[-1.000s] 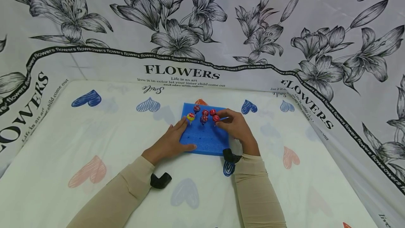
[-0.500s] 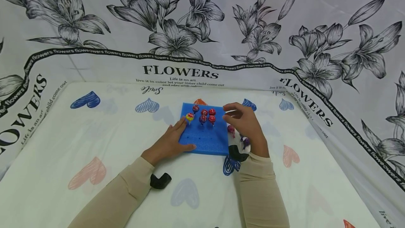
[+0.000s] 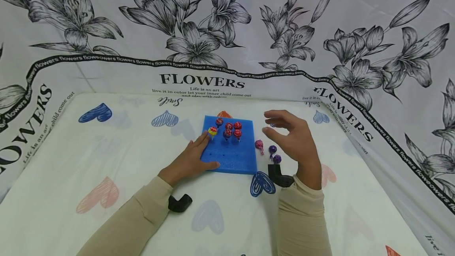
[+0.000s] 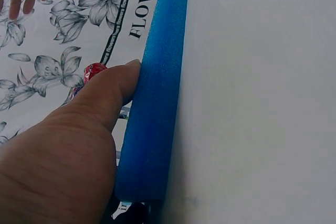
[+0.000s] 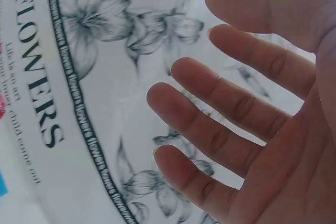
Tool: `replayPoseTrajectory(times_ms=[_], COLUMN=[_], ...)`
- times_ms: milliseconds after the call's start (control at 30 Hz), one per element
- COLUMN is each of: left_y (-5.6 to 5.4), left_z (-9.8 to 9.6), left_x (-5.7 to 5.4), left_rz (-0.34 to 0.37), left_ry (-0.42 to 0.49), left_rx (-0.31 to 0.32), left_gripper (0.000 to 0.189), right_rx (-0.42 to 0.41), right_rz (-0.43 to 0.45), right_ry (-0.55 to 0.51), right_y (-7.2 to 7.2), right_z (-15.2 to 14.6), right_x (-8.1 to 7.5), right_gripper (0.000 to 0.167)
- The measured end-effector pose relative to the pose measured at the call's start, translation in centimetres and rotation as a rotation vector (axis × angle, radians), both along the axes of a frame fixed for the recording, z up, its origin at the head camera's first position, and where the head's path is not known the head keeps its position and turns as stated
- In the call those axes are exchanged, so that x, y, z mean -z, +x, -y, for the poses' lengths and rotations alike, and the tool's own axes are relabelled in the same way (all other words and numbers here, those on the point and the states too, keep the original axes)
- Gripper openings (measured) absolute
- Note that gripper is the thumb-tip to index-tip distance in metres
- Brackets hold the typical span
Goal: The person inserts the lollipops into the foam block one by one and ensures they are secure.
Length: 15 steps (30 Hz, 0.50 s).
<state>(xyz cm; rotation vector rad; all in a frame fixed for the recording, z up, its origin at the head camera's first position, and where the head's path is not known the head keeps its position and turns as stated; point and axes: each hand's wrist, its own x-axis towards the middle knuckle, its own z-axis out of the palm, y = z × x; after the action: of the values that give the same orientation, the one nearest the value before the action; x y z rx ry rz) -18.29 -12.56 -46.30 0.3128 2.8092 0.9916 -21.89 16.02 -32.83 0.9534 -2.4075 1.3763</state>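
Note:
A blue foam block (image 3: 234, 159) with rows of small holes lies on the table. Several wrapped lollipops stand upright in its back rows: a yellow-and-red lollipop (image 3: 212, 130) at the left, red ones such as the red lollipop (image 3: 237, 133) at the right. My left hand (image 3: 188, 163) rests along the block's left side, fingers extended, thumb at the front part; the left wrist view shows the thumb against the foam's edge. To the right of the block, my right hand (image 3: 298, 139) hovers with fingers spread, and the right wrist view shows its palm bare.
Beside the block's right edge lie a pink lollipop (image 3: 259, 145) and two purple lollipops, one purple lollipop (image 3: 277, 159) nearest the right wrist. Each wrist wears a black camera mount. A heart-print cloth (image 3: 142, 212) covers the table, with a flower-print curtain (image 3: 298, 31) behind.
My right hand has let go of a red lollipop, which stands in the block, and moved right with its fingers opening. The loose lollipops have come into sight. My left hand has stayed put.

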Motion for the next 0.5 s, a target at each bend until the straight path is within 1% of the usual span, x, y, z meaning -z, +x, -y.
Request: replayPoseTrajectory(times_ms=[100, 167, 233, 333, 400, 500], left_y=[0.0, 0.0, 0.0, 0.0, 0.0, -0.1], left_z=[-0.1, -0.1, -0.1, 0.0, 0.0, 0.0], left_x=[0.0, 0.0, 0.0, 0.0, 0.1, 0.0], left_rz=[0.004, 0.005, 0.006, 0.006, 0.003, -0.001], left_ry=[-0.008, -0.009, -0.008, -0.005, -0.003, -0.001], left_rx=[-0.002, -0.002, -0.002, -0.001, 0.002, 0.006], left_gripper=[0.102, 0.102, 0.103, 0.103, 0.103, 0.103], right_rx=[-0.033, -0.053, -0.066, -0.073, -0.084, -0.113], right_rz=[-0.088, -0.128, -0.153, -0.169, -0.174, -0.156], right_ry=[-0.045, -0.076, -0.100, -0.144, -0.200, -0.318], right_y=[1.5, 2.4, 3.1, 3.1, 2.6, 1.6], right_z=[0.0, -0.1, -0.3, -1.1, -1.9, -3.2], right_x=[-1.7, -2.8, -3.4, -3.4, -2.8, -1.8], right_gripper=[0.038, 0.038, 0.038, 0.038, 0.040, 0.041])
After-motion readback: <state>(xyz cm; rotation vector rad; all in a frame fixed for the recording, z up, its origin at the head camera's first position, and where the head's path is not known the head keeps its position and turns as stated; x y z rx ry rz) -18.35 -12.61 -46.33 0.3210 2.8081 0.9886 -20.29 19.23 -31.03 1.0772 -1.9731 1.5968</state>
